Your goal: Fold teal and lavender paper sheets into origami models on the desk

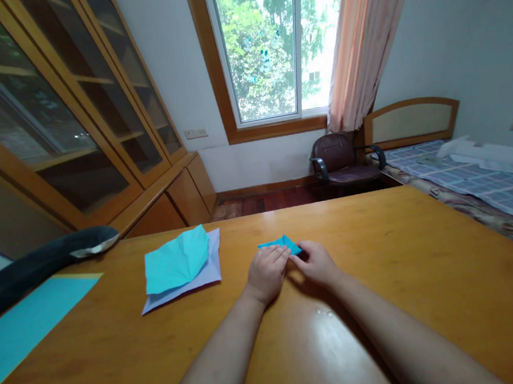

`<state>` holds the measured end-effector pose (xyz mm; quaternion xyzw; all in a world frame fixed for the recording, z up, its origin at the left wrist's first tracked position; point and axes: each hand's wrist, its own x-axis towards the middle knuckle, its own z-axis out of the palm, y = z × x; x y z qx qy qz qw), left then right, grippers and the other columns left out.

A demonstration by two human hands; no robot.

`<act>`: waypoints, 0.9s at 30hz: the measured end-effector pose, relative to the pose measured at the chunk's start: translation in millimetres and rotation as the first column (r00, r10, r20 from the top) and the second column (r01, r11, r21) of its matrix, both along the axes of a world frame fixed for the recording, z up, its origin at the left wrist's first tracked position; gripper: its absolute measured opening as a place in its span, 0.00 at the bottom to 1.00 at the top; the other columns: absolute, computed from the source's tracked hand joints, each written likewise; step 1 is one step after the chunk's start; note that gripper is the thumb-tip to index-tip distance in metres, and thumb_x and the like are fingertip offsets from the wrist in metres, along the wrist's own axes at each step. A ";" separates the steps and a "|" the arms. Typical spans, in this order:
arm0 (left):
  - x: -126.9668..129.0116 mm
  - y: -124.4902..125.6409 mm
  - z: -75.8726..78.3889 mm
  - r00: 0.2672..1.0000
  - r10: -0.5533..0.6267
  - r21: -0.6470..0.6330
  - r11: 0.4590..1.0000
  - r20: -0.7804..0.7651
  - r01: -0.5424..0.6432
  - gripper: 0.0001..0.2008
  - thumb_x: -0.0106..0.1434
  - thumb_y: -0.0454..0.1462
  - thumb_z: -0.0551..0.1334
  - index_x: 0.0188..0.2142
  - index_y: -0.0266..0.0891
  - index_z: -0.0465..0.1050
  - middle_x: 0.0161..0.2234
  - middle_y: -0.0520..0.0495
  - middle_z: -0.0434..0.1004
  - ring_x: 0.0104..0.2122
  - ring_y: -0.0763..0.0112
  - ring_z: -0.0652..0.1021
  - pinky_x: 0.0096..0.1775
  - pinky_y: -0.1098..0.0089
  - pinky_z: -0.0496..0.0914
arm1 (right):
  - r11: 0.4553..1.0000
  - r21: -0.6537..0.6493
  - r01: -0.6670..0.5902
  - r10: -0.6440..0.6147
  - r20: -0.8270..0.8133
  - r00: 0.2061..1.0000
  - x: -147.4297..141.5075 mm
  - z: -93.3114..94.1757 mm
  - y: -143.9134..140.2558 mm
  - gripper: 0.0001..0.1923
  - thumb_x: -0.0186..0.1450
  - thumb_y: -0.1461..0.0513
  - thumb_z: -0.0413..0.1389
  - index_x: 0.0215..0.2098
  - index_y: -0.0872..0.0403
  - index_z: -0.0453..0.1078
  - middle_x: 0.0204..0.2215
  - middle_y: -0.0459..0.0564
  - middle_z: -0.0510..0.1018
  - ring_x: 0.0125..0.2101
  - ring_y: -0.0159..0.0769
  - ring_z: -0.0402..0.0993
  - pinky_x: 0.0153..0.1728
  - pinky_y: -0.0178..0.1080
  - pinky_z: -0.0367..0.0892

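A small piece of folded blue paper point(284, 242) lies on the table between my two hands, with a pointed corner standing up at its far side. My left hand point(269, 270) covers the near left part of the paper, its fingers together and pressed on it. At the right corner, my right hand point(316, 262) pinches the paper between thumb and fingers. The fingertips of both hands almost meet. The paper's near edge is hidden under my left fingers.
On the wooden table point(407, 274), a creased turquoise sheet point(176, 261) rests over a lilac sheet point(210, 276) at left. Farther left are a blue mat point(31, 319) and a dark, long, curved object point(47, 253). Beyond the table stands an office chair point(337, 156); a bed point(504, 190) is at right.
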<state>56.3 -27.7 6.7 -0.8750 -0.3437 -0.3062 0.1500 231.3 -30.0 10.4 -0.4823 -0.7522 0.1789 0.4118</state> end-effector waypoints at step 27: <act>-0.7 4.2 1.5 0.805 0.200 -0.326 0.945 0.559 -0.009 0.08 0.60 0.39 0.61 0.36 0.38 0.75 0.37 0.44 0.80 0.38 0.64 0.78 0.43 0.65 0.72 | 0.998 0.028 -0.049 0.054 -0.262 0.964 -3.0 -27.4 8.7 0.21 0.64 0.62 0.50 0.55 0.51 0.66 0.50 0.55 0.74 0.47 0.40 0.71 0.50 0.47 0.66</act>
